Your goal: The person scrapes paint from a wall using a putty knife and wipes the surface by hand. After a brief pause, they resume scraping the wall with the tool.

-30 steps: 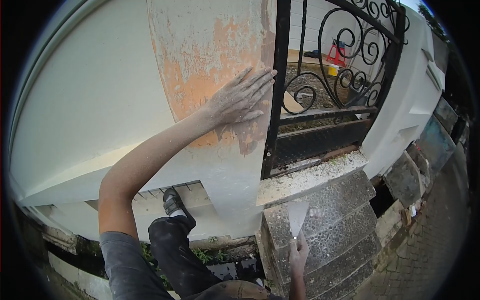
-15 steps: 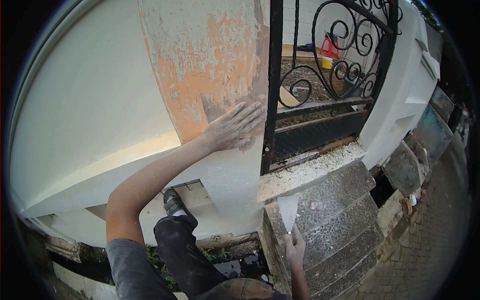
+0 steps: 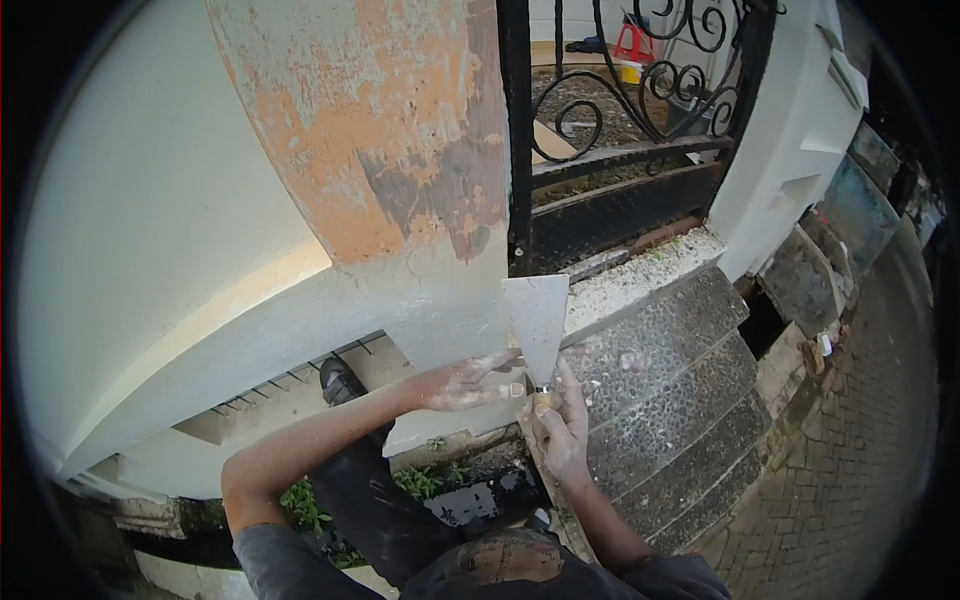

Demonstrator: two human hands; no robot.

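My right hand [image 3: 563,425] is wrapped round the handle of a putty knife [image 3: 539,318], whose wide whitish blade points up and away from me. Dust coats both hands. My left hand [image 3: 468,383] is beside the knife with its fingers stretched toward the base of the blade, and the fingertips are partly hidden behind it. Beyond the hands rises a pillar [image 3: 330,130] with peeling paint, showing orange and pale grey layers and a darker grey patch [image 3: 440,185] low on its right side.
A black wrought-iron gate [image 3: 625,200] adjoins the pillar on the right. Below it, pebbled steps [image 3: 660,390] lead down to a paved path [image 3: 790,480]. One shoe [image 3: 342,381] rests on the wall's ledge above a drain ditch [image 3: 490,500] with weeds. A red stool [image 3: 634,42] stands behind the gate.
My left hand has come off the pillar and down to the putty knife. My right hand has raised the knife up and to the left. The view has tilted downward.
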